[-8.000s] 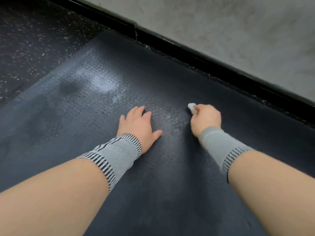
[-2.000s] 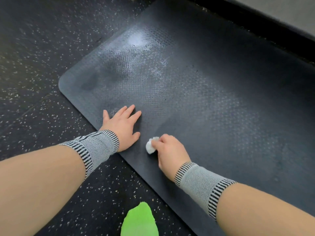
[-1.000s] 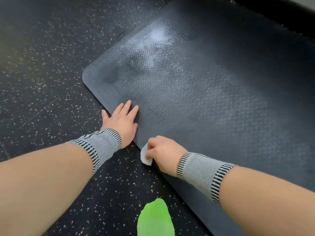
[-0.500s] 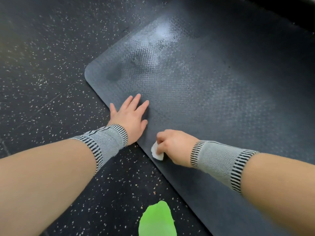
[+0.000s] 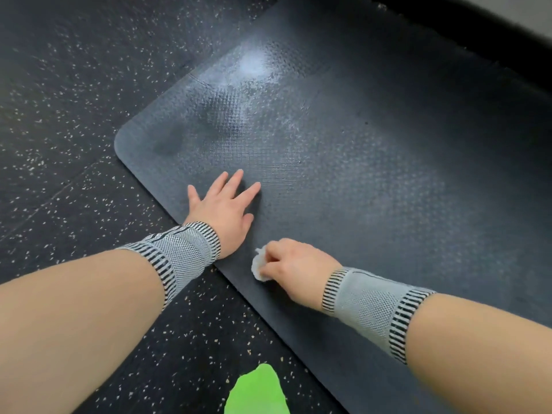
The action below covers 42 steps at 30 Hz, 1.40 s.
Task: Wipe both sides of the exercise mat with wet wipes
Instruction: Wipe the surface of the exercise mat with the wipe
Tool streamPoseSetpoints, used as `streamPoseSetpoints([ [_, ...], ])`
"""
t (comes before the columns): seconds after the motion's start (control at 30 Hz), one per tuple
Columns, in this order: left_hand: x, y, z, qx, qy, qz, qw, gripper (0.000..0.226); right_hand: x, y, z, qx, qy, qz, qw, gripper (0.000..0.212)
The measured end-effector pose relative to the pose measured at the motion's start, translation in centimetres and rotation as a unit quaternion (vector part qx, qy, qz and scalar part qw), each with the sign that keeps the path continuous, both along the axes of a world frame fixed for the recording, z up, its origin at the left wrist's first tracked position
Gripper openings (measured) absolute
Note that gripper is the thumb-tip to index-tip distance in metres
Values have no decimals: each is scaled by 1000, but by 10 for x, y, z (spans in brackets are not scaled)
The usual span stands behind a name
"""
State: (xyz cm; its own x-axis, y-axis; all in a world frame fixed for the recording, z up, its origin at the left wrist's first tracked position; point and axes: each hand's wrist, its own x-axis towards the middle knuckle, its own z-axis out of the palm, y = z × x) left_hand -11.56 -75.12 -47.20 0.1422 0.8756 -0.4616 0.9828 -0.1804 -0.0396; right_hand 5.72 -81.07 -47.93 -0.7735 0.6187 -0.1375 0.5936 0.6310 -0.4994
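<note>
Now left hand (image 5: pixel 222 206) flat on textured mat (image 5: pixel 373 162); right hand (image 5: pixel 291 265) pinching crumpled white wipe (image 5: pixel 257 265).

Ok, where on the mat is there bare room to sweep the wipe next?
The mat is bare right of and beyond the right hand, out to the shiny patch. It is crowded at the near edge: the left hand lies flat there, the wipe just beside it.

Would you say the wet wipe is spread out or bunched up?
Bunched up: the right hand pinches the wet wipe as a small wad.
</note>
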Motion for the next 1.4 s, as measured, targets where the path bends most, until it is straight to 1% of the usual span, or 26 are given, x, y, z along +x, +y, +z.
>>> streamPoseSetpoints([
  [0.03,2,0,0,-1,-3,-3,1000,60,12,14,0,6,-16,-13,1000,19],
  [0.1,6,1,-1,-3,-7,-7,1000,60,40,49,-3,27,-22,-141,989,19],
  [0.17,9,3,-2,-3,-11,-10,1000,60,67,82,-6,67,-79,-300,948,18],
  [0.23,13,6,-3,-1,-12,-15,1000,60,71,88,-8,73,-102,-389,913,23],
  [0.27,16,8,-3,0,-14,-17,1000,59,64,82,-9,66,-96,-394,912,25],
  [0.3,20,10,-4,1,-17,-19,1000,59,53,70,-11,53,-70,-363,927,26],
  [0.37,29,13,-6,3,-27,-21,999,59,30,39,-14,15,-16,-226,974,26],
  [0.43,38,17,-7,1,-38,-25,999,59,27,25,-5,-5,-28,-105,994,23],
  [0.47,42,19,-7,0,-42,-28,999,59,33,32,-1,4,-23,-93,995,21],
  [0.53,48,22,-8,2,-49,-35,998,59,55,61,1,52,-32,-150,987,14],
  [0.57,49,24,-9,3,-52,-38,998,59,67,79,2,82,-68,-208,972,12],
  [0.63,53,27,-10,3,-53,-40,998,59,92,109,1,66,-104,-354,927,22],
  [0.7,57,31,-12,2,-53,-39,998,58,98,116,-1,65,-102,-452,884,23],
  [0.73,59,33,-12,1,-56,-37,998,59,90,109,-1,65,-88,-447,888,21],
  [0.77,63,36,-13,1,-61,-35,998,59,78,96,-3,50,-58,-410,909,21],
  [0.83,69,40,-14,3,-76,-28,997,62,55,64,-2,10,-17,-275,961,19],
  [0.9,71,44,-14,6,-87,-21,996,62,57,62,2,1,-33,-182,983,16],
  [0.93,72,47,-14,10,-89,-20,996,62,68,74,3,13,-54,-179,982,16],
  [1.0,72,53,-13,18,-89,-22,996,61,96,109,-1,47,-100,-246,963,16],
  [1.1,76,65,-12,28,-91,-22,995,60,135,151,-1,70,-128,-444,884,18],
  [1.13,79,69,-12,30,-92,-22,995,59,136,153,-3,78,-119,-479,866,18],
  [1.17,83,73,-12,30,-92,-23,995,59,128,149,-2,73,-116,-481,866,18],
  [1.2,88,77,-13,30,-95,-24,995,59,117,138,-2,63,-107,-454,882,17],
  [1.3,103,87,-14,31,-101,-30,994,59,87,97,1,42,-17,-273,961,15],
  [1.37,111,94,-15,33,-94,-42,994,59,99,104,1,37,-34,-204,978,14],
  [1.4,115,97,-14,34,-90,-47,994,59,110,118,1,43,-68,-210,975,16],
])
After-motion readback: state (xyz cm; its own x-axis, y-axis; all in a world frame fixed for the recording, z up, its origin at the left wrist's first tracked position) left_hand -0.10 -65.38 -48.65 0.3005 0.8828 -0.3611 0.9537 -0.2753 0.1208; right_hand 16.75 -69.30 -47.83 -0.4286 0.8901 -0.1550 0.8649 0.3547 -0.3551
